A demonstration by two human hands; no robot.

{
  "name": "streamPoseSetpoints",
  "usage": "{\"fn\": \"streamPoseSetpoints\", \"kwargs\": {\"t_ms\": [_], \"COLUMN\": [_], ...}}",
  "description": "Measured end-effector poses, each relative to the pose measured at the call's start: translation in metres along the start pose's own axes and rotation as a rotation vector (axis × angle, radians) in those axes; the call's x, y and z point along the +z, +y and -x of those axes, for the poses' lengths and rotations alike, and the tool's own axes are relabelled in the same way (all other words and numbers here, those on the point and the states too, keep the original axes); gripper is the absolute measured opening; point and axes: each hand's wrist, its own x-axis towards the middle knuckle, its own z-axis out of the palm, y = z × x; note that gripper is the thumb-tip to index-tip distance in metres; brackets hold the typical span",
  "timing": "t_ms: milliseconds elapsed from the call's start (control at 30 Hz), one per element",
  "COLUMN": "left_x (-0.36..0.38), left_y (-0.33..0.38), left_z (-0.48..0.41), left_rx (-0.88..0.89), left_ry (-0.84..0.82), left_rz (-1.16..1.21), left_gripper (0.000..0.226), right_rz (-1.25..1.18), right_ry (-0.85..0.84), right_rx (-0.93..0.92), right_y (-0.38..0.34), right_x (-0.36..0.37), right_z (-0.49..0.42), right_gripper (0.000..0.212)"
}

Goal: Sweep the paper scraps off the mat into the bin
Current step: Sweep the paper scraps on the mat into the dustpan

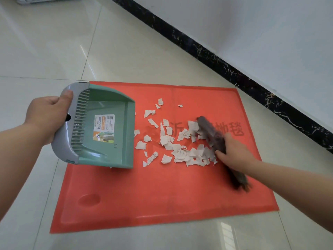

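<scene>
A red mat [162, 186] lies on the tiled floor. Several torn white paper scraps [177, 141] are scattered across its middle. My left hand [45, 114] grips the grey handle of a green dustpan [108, 132], whose open lip rests on the mat's left part and faces the scraps. My right hand [232, 152] holds a dark hand brush [212, 136], blurred, with its bristles against the right side of the scrap pile. No bin is in view.
Glossy beige floor tiles [117, 51] surround the mat. A black marble skirting [234, 73] and a white wall run diagonally behind the mat at the right. A white ribbed object [45, 0] shows at the top left edge.
</scene>
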Motion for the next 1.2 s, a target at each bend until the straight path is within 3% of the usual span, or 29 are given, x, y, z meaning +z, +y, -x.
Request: {"fn": "streamPoseSetpoints", "kwargs": {"t_ms": [133, 333, 433, 600, 800, 900, 1033, 1200], "left_x": [0.004, 0.004, -0.003, -0.013, -0.03, -0.038, -0.054, -0.063], "left_y": [0.001, 0.004, -0.001, -0.009, -0.016, -0.018, -0.025, -0.033], "left_z": [0.0, 0.004, 0.001, -0.003, -0.006, -0.001, 0.001, -0.003], "left_rx": [0.0, 0.024, -0.036, -0.084, -0.119, -0.137, -0.172, -0.205], "left_ry": [-0.005, -0.041, -0.014, -0.026, 0.022, 0.057, 0.083, 0.076], "left_rz": [0.014, -0.019, -0.004, 0.003, 0.058, 0.069, 0.047, 0.043], "left_gripper": [0.081, 0.077, 0.085, 0.105, 0.108, 0.108, 0.103, 0.097], "right_rz": [-0.029, -0.019, 0.026, -0.016, -0.199, -0.116, 0.093, 0.211], "right_ry": [0.073, 0.252, 0.205, 0.029, 0.24, 0.306, 0.208, 0.025], "right_rx": [-0.085, -0.024, 0.004, -0.127, -0.037, -0.01, 0.02, -0.172], "right_y": [-0.017, -0.016, -0.012, -0.031, -0.057, -0.063, -0.066, -0.067], "right_x": [0.003, -0.015, -0.015, 0.006, -0.02, -0.045, -0.056, -0.033], "right_z": [0.014, -0.01, -0.021, -0.005, -0.017, -0.067, -0.119, -0.11], "right_gripper": [0.038, 0.035, 0.034, 0.035, 0.036, 0.036, 0.036, 0.039]}}
